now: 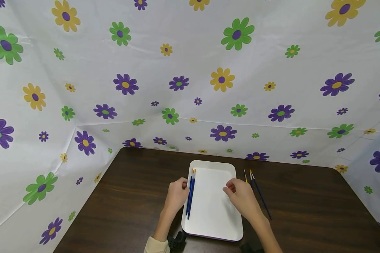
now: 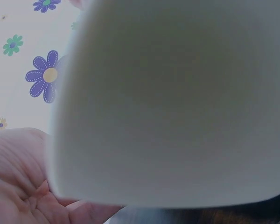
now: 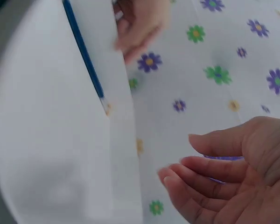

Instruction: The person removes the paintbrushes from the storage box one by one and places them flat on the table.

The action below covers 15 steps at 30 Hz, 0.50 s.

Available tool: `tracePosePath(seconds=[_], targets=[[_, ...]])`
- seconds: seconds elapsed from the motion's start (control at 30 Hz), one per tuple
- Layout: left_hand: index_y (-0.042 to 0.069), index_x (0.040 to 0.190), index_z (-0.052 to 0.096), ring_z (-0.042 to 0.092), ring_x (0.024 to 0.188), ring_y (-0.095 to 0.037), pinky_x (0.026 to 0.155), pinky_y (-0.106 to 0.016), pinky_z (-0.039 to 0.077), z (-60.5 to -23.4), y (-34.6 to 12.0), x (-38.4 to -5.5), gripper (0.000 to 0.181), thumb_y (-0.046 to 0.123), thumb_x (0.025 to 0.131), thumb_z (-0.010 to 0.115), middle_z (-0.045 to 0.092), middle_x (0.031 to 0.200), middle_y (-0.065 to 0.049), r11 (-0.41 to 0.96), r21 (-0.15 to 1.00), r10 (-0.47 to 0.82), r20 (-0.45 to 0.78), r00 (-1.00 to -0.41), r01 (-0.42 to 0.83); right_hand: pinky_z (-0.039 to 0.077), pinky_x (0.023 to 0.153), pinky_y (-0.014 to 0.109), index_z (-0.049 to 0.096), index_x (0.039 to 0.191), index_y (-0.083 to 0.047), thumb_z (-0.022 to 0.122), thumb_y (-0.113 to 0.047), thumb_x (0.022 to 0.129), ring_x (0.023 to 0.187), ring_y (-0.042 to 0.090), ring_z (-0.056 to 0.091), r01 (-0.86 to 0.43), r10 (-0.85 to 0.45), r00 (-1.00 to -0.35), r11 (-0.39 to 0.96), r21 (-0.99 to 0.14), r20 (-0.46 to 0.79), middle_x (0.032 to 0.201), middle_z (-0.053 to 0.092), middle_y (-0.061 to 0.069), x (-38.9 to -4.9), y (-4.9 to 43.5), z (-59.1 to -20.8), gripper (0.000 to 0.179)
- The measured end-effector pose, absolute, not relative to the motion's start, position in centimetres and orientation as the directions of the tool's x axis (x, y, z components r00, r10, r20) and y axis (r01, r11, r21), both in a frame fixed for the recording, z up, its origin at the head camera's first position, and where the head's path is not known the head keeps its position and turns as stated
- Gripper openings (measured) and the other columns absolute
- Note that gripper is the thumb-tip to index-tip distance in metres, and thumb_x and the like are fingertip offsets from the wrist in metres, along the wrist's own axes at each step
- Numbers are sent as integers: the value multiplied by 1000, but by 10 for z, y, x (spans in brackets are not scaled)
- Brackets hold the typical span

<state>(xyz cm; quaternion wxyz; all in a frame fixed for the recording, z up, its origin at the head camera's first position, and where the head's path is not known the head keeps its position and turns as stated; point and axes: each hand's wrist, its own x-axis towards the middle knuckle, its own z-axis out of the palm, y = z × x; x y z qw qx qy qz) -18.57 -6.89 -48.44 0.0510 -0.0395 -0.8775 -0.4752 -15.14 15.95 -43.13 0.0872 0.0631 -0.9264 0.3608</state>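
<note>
A white rectangular tray (image 1: pixel 213 211) lies on the dark table. Two blue paintbrushes (image 1: pixel 191 196) rest along its left side, bristles toward the far end. At the left rim is my left hand (image 1: pixel 176 193), fingers loosely bent and fingertips right at the edge beside the brushes. The tray's pale wall (image 2: pixel 168 116) fills most of the left wrist view and hides part of this hand. My right hand (image 1: pixel 242 196) hovers over the tray's right side, fingers relaxed and slightly bent. In the right wrist view, nothing sits between its thumb and fingers (image 3: pixel 186 182).
Just right of the tray lie a few more paintbrushes (image 1: pixel 262 198), one with a yellow handle (image 1: pixel 246 178), partly behind my right hand. Brown table top (image 1: pixel 310 203) extends to both sides. A white flowered sheet (image 1: pixel 190 70) hangs behind and beside the table.
</note>
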Motion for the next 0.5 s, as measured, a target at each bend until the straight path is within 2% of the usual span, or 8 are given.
tracePosePath(seconds=[0.23, 0.5], targets=[[-9, 109, 70, 67, 73, -22, 66, -40, 58, -484, -69, -186, 22, -8, 89, 60, 72, 90, -16, 542, 832, 20, 130, -991, 120, 57, 68, 33, 71, 92, 6, 79, 3, 85, 75, 19, 65, -260, -69, -953, 687, -678, 296, 82, 68, 5, -148, 127, -448, 11], [-9, 109, 70, 66, 72, -21, 66, -40, 58, -484, -68, -186, 22, -7, 90, 60, 72, 90, -15, 539, 836, 14, 116, -993, 106, 56, 66, 30, 71, 90, 3, 81, 2, 83, 75, 18, 65, -282, -102, -952, 651, -705, 287, 83, 67, 5, -143, 103, -465, 13]])
